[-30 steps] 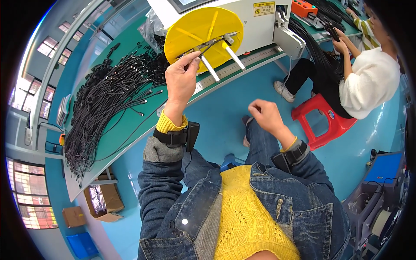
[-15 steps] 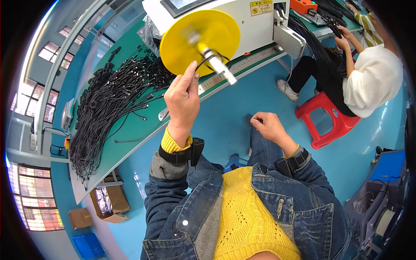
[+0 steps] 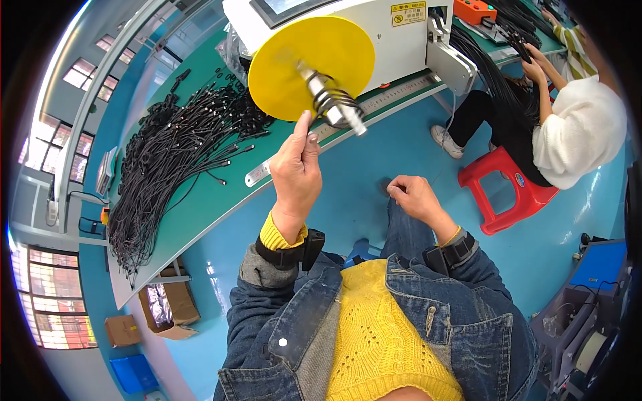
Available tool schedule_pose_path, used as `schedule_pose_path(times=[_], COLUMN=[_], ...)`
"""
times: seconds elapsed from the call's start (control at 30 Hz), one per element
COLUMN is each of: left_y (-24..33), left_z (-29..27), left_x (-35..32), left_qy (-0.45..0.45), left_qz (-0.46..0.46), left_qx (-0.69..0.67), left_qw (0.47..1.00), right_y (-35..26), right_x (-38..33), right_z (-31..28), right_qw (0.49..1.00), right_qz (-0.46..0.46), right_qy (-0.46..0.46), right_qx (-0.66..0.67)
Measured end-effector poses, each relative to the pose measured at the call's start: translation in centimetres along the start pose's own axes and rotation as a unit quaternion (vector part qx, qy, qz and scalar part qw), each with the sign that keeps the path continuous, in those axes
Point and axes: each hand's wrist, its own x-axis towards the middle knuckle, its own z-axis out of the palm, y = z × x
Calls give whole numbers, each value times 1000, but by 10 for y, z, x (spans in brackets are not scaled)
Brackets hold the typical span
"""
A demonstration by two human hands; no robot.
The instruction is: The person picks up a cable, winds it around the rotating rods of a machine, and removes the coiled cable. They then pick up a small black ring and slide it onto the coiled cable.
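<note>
Yellow disc [image 3: 311,63] mounted upright on the front of a white machine [image 3: 394,33], with a metal spindle [image 3: 331,100] projecting from its centre. Black cable [image 3: 332,100] wound in a few loops around the spindle, just in front of the disc.

Left hand [image 3: 295,175] raised directly below the spindle, thumb and fingertips [image 3: 304,130] pressed together and pointing up at the cable loops; whether a strand is pinched between them cannot be told. Right hand [image 3: 413,197] lower and to the right of the disc, resting on the knee, fingers loosely curled, holding nothing visible.

Green bench [image 3: 200,207] below and left of the disc. Pile of cut black cables [image 3: 177,144] spread across the bench, left of the disc. Steel ruler [image 3: 257,175] on the bench edge, below the disc. Another person [image 3: 575,127] in a white top seated on a red stool [image 3: 498,184], right of the machine.
</note>
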Motion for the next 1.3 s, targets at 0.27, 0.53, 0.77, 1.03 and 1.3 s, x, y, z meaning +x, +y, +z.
schedule_pose_path(times=[0.27, 0.53, 0.77, 1.03, 1.3], left_y=[27, 41, 31, 30, 33], left_z=[9, 15, 20, 13, 11], left_x=[34, 37, 36, 34, 39], left_qy=[-38, -45, 23, -16, -87], left_qz=[156, 226, 238, 228, 67], left_qx=[236, 310, 232, 211, 175], left_qw=[958, 922, 943, 950, 978], right_y=[-54, -103, -102, -97, -97], right_x=[18, 52, 61, 56, 75], right_z=[-30, -37, -29, -23, -47], right_qw=[985, 950, 940, 939, 954], right_qz=[-157, -272, -254, -228, -246], right_qy=[72, 151, 154, 147, 115], right_qx=[9, 41, 170, 213, 124])
